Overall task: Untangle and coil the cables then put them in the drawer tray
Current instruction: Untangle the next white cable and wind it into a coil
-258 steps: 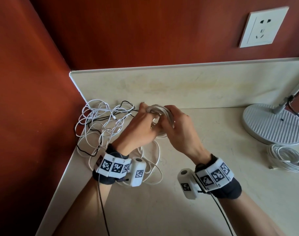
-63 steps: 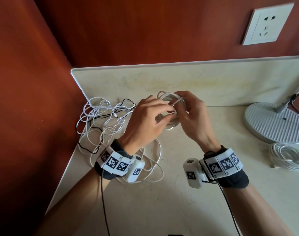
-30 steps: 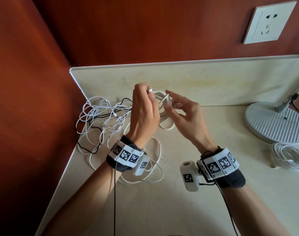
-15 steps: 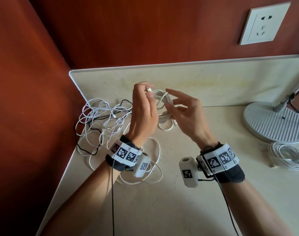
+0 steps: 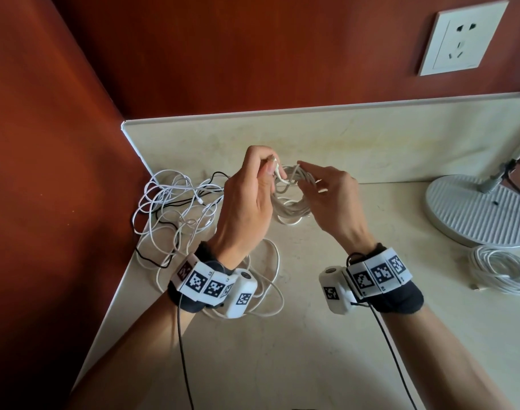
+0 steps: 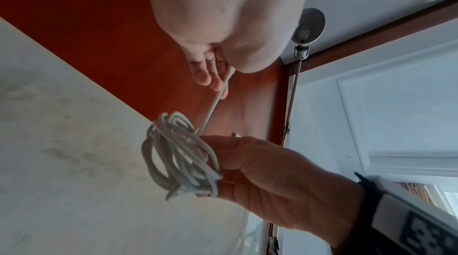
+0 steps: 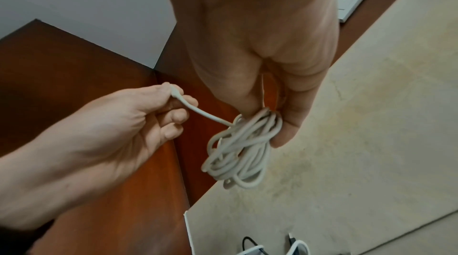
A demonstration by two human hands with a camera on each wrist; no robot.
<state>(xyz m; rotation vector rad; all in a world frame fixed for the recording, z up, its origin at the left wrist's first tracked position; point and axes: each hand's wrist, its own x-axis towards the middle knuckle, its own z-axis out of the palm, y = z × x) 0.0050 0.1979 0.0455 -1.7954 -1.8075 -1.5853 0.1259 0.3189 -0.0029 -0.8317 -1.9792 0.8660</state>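
Head view: right hand [image 5: 331, 202] pinches white cable coil [image 5: 291, 202] above counter [image 5: 282, 350]; left hand [image 5: 247, 208] pinches free plug end [image 5: 278, 173]. Tangled cables [image 5: 176, 208] lie at 9 o'clock.

Left wrist view: tail taut into coil [image 6: 178, 155].

Right wrist view: thumb and fingers clamp coil [image 7: 243, 145] narrowly; hard pull risks loops slipping, coil unravelling. Drawer tray unseen.

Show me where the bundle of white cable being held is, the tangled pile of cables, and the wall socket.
coiled white cable [image 7: 244, 147], right wrist view, on the wound loops.
tangled cables [image 5: 176, 202], head view, on the middle of the pile.
wall socket [image 5: 460, 39], head view, on its white faceplate.
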